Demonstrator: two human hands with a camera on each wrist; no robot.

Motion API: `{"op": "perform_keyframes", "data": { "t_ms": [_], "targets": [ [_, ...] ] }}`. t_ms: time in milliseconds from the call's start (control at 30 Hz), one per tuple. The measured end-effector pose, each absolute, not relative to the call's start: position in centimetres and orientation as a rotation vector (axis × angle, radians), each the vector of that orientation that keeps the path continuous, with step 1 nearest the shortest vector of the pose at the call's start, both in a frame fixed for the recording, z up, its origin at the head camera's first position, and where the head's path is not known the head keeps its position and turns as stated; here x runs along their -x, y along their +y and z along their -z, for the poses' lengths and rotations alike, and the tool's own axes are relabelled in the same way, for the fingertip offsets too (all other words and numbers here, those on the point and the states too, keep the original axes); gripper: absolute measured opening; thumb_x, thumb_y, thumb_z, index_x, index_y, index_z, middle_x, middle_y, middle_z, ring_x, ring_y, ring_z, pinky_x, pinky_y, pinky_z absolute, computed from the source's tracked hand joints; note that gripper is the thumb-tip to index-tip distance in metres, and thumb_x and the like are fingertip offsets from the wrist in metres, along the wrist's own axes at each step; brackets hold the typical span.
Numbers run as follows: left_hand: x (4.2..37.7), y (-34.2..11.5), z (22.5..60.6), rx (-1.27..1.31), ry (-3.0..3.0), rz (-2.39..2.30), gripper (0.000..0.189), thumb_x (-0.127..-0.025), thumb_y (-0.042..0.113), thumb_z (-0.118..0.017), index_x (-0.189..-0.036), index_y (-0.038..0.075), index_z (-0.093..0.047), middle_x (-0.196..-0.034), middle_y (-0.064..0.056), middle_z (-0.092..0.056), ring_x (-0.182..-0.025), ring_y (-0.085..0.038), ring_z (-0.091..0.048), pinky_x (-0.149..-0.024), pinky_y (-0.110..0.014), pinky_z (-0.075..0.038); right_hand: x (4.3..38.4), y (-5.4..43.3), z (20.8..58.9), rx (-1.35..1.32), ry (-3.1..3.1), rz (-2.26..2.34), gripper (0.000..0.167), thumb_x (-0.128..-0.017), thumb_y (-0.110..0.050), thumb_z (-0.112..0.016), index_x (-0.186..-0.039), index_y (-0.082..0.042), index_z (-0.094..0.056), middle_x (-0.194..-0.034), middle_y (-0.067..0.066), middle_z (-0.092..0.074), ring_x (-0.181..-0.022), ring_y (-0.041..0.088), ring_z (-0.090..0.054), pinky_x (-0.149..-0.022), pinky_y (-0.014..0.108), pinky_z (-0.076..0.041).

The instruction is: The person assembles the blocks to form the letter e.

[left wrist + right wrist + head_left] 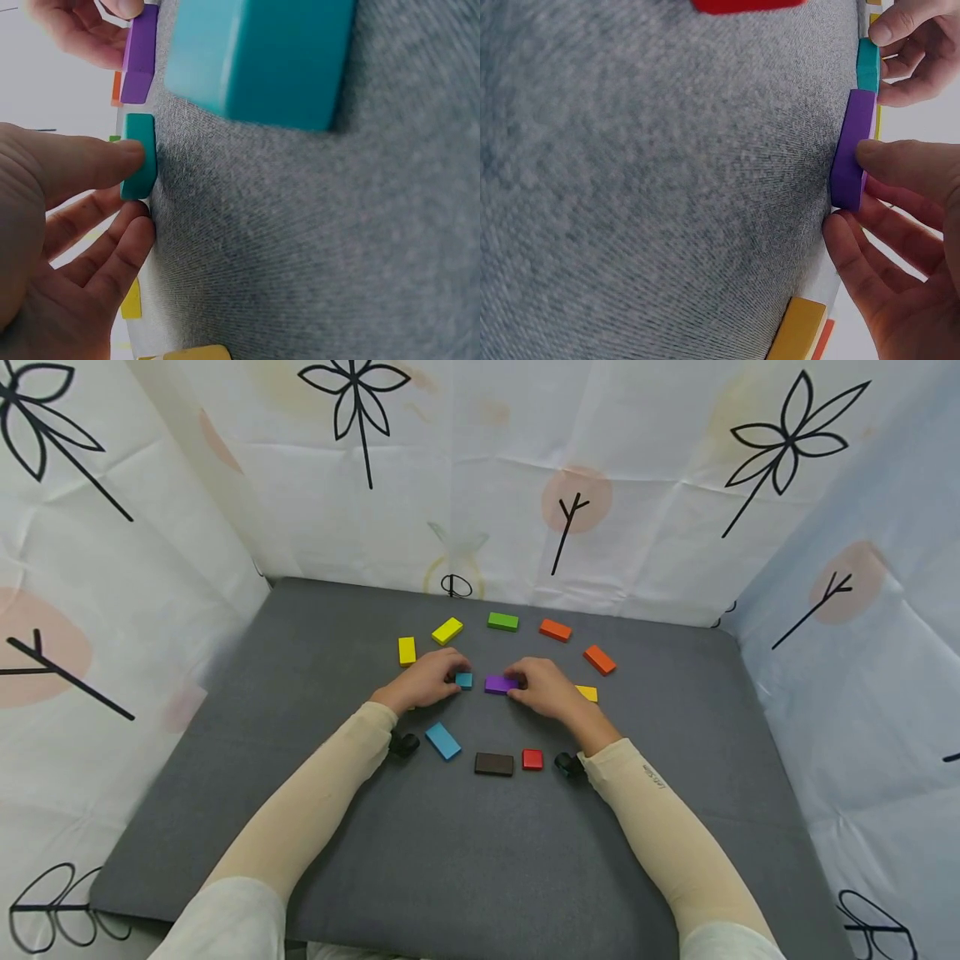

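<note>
Near the middle of the grey table, my left hand [431, 678] pinches a small teal block [464, 681] between thumb and fingers. In the left wrist view the thumb lies on the near face of that teal block [139, 157]. Just to its right, my right hand [546, 687] holds a longer purple block [500, 685] by its right end. The right wrist view has the thumb against the near side of the purple block [851, 154], fingers behind it. A short gap separates the two blocks in the head view. Both sit low at the cloth surface.
Other blocks form a loose ring: yellow [407, 652], yellow [447, 631], green [502, 622], orange [555, 629], orange [600, 660], yellow [587, 693], red [532, 760], dark brown [494, 764] and blue [443, 741]. Patterned white curtains [480, 510] stand behind and beside the table [465, 860].
</note>
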State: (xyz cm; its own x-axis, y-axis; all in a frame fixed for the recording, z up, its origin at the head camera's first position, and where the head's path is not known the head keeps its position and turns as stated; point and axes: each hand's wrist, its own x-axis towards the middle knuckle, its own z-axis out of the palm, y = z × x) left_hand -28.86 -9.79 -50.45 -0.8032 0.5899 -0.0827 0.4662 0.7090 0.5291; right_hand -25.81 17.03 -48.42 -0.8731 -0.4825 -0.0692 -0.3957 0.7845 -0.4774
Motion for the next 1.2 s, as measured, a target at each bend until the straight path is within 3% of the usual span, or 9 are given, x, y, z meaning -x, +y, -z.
{"op": "perform_keyframes", "data": {
  "t_ms": [300,1200],
  "targets": [
    [28.9,-9.4,50.4,-0.839,2.683,-0.722,0.032,-0.105,0.006,-0.071,-0.137,0.005,-0.070,-0.126,-0.010,-0.065,-0.103,-0.027,-0.059,-0.094,-0.042,-0.051,26.0,16.8,48.4,0.695,2.802,0.674,0.034,-0.102,-0.013,-0.078,-0.134,-0.002,-0.076,-0.126,0.015,-0.073,-0.112,0.029,-0.068,-0.099,0.047,-0.055],
    [29.1,-8.3,50.5,-0.872,2.673,-0.738,0.029,-0.105,0.005,-0.071,-0.133,0.004,-0.071,-0.118,-0.010,-0.065,-0.098,-0.026,-0.058,-0.091,-0.041,-0.050,26.6,16.1,48.6,0.685,2.808,0.642,0.033,-0.102,-0.014,-0.078,-0.133,-0.003,-0.076,-0.123,0.014,-0.073,-0.106,0.027,-0.067,-0.096,0.045,-0.055]
  ]
}}
